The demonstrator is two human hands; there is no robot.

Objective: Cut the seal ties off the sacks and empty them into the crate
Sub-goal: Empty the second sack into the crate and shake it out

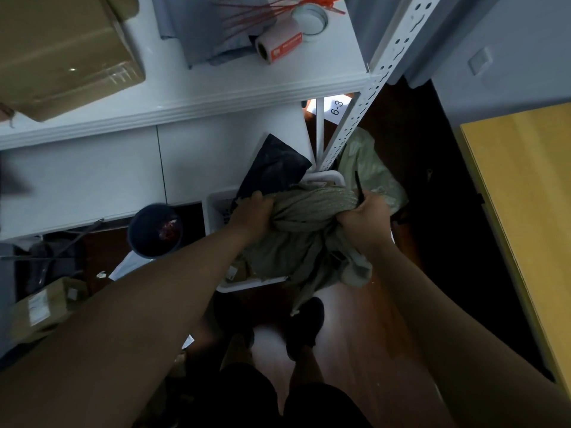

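Left hand (251, 213): closed around bunched grey-green fabric of the sack (304, 217), centre of the frame. Right hand (364, 213): likewise gripping the sack at its right side, with a thin dark strip (358, 186) standing up from the fist; whether tie or tool, could not be told. Both forearms reaching down from the lower corners of the frame.

Sack: crumpled, held over the white crate (216, 208), loose folds hanging past the crate's lower right edge. Crate: on the floor, centre frame, perforated wall visible at left, near rim visible below the sack. Cardboard parcels (239, 271) partly seen inside under the fabric. Dark flat bag (275, 165): propped in the crate's upper part, leaning against the white cabinet front.

Second pale-green sack (367, 168): right of the crate, behind the white perforated shelf post (370, 81).

Round dark bin (156, 231): left of the crate, red scraps inside. Cardboard box (43, 307): lower left, on the floor.

Tabletop (191, 88), upper part of frame: large brown carton (61, 54) at upper left; red seal ties (265, 10) in a loose heap at top centre; label roll (278, 44) lying on its side just below them; tape ring (310, 23) touching it.

Yellow board (525, 211): right edge of frame.
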